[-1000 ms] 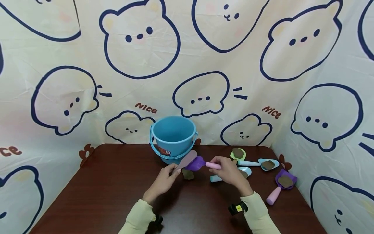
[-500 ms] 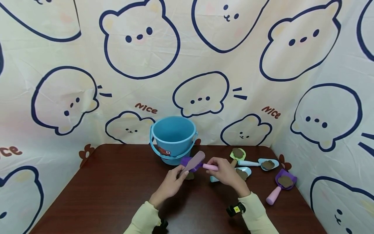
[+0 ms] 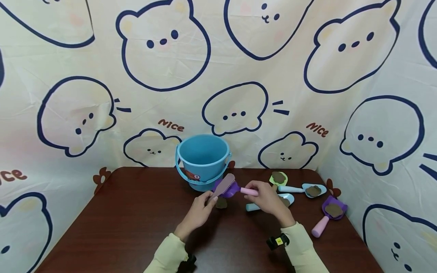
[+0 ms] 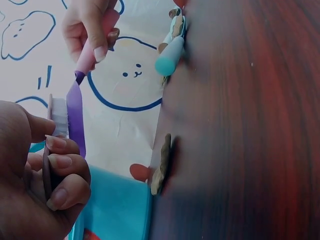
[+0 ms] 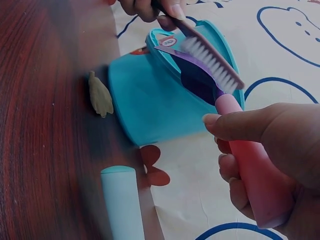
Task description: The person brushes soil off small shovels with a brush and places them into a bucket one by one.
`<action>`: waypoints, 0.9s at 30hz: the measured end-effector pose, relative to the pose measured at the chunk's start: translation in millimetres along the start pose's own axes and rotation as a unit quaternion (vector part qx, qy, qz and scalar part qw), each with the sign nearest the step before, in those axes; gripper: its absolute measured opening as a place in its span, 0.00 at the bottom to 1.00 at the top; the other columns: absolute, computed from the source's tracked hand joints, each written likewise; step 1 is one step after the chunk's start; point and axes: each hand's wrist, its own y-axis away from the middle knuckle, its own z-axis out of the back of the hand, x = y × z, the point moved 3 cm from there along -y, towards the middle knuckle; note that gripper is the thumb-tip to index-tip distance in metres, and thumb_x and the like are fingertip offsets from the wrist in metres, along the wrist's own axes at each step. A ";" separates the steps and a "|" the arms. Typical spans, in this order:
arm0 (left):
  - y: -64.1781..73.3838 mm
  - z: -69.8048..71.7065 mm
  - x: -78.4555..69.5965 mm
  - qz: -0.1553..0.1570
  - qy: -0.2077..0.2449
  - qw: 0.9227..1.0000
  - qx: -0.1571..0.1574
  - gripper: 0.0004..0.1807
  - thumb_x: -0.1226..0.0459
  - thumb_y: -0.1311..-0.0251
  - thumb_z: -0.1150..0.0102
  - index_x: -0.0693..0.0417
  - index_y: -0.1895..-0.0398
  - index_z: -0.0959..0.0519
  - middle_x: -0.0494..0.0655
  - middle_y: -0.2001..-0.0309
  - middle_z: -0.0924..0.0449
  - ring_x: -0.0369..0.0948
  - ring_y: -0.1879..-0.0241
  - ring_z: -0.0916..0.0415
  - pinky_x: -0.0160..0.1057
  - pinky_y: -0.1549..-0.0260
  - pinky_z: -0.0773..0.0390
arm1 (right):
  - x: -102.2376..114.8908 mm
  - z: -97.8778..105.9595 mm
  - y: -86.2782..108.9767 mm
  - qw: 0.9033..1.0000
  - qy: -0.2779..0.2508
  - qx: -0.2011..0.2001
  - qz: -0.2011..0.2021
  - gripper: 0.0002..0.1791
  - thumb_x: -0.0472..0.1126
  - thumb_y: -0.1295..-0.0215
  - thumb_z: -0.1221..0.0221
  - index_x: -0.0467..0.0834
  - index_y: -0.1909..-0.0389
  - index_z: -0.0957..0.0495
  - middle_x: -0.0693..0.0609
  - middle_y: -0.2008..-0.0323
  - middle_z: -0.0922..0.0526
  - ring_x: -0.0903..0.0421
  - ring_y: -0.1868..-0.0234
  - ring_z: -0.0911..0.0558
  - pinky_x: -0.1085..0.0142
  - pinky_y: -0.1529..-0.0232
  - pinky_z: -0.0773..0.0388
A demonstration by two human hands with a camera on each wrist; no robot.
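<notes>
My left hand [image 3: 195, 215] grips a mauve-handled brush [image 3: 226, 183] with white bristles [image 5: 210, 60]. In my right hand [image 3: 268, 198] is a toy shovel by its pink handle [image 5: 257, 175]. The shovel's purple blade [image 3: 233, 189] is raised in front of the blue bucket [image 3: 203, 160]. In the wrist views the bristles lie right along the blade's surface. Beneath the two tools, a flat brown-green lump [image 3: 221, 203] rests on the table. The blade's far part is hidden behind the brush in the head view.
Right of the bucket lie a green shovel [image 3: 278, 178], two light-blue shovels [image 3: 295, 190] and a second purple shovel [image 3: 321, 226], each bearing a brown lump. One light-blue handle [image 3: 252, 207] sits under my right hand. A printed cloth [image 3: 235, 68] hangs behind the dark wooden table [image 3: 129, 227].
The purple shovel shifted left, then back right, while the brush moved right and crossed its blade. Both hands kept their holds.
</notes>
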 end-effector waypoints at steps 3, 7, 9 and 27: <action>0.0 2.7 3.7 0.002 0.001 1.000 -0.005 0.15 0.57 0.22 0.51 0.61 0.53 0.24 0.44 0.73 0.32 0.39 0.74 0.32 0.35 0.75 0.31 | -0.4 1.1 0.3 1.000 0.003 -0.004 -0.006 0.10 0.40 0.41 0.27 0.50 0.59 0.16 0.57 0.65 0.15 0.57 0.66 0.21 0.55 0.57 0.26; -0.1 6.8 6.2 0.004 -0.004 1.000 -0.005 0.14 0.58 0.22 0.51 0.61 0.53 0.24 0.44 0.74 0.33 0.38 0.76 0.33 0.35 0.75 0.31 | -2.7 1.5 0.1 1.000 0.005 -0.005 -0.009 0.11 0.40 0.41 0.27 0.49 0.59 0.16 0.56 0.65 0.16 0.57 0.67 0.21 0.58 0.61 0.24; -0.3 8.8 6.5 0.006 -0.006 1.000 -0.002 0.13 0.58 0.22 0.51 0.61 0.54 0.24 0.43 0.75 0.34 0.37 0.77 0.34 0.34 0.76 0.32 | -3.6 2.0 0.0 1.000 0.005 -0.005 -0.008 0.11 0.40 0.41 0.27 0.48 0.59 0.16 0.55 0.65 0.16 0.57 0.67 0.21 0.59 0.61 0.24; -2.9 25.2 14.7 0.023 -0.021 0.999 -0.026 0.12 0.60 0.23 0.49 0.61 0.57 0.23 0.42 0.77 0.35 0.38 0.78 0.35 0.36 0.75 0.33 | -4.2 8.9 0.0 1.000 -0.014 -0.008 0.004 0.09 0.39 0.40 0.28 0.46 0.59 0.16 0.55 0.67 0.16 0.56 0.69 0.21 0.59 0.62 0.24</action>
